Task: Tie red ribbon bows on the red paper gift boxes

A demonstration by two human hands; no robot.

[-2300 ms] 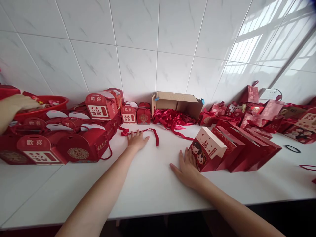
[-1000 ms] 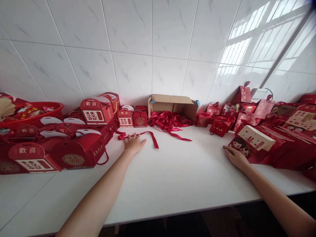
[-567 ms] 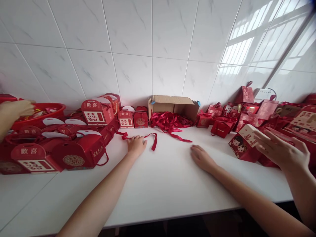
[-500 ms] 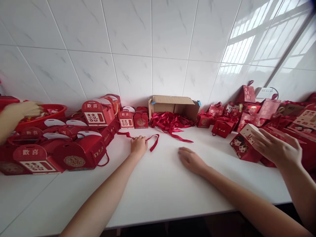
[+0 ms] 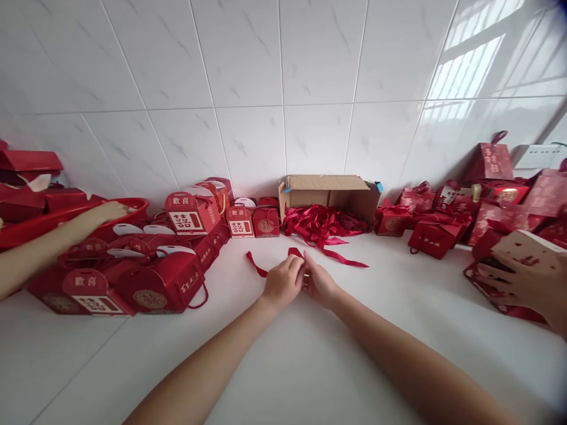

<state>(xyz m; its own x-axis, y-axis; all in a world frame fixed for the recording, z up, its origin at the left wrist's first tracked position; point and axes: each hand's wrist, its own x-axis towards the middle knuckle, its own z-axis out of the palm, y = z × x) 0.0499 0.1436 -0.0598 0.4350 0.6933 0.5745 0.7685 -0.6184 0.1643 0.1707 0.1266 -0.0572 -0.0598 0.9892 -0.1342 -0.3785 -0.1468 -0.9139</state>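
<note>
A short red ribbon runs into my left hand, whose fingers are closed around it. One end trails on the white table to the left, and a bit of it shows above the fingers. My right hand meets the left one fingertip to fingertip, its fingers pinched at the ribbon; the exact grip is partly hidden. Behind both hands, a heap of red ribbons spills out of an open cardboard box.
Red gift boxes are grouped at left, beside a red basin that another person's hand reaches into. More red boxes crowd the right. There, another person's hand touches a red and cream box. A tiled wall stands behind.
My hands have come together, the left moving right with the ribbon and the right moving left to meet it. The view has shifted. At right, the other person's box has been tipped over.
</note>
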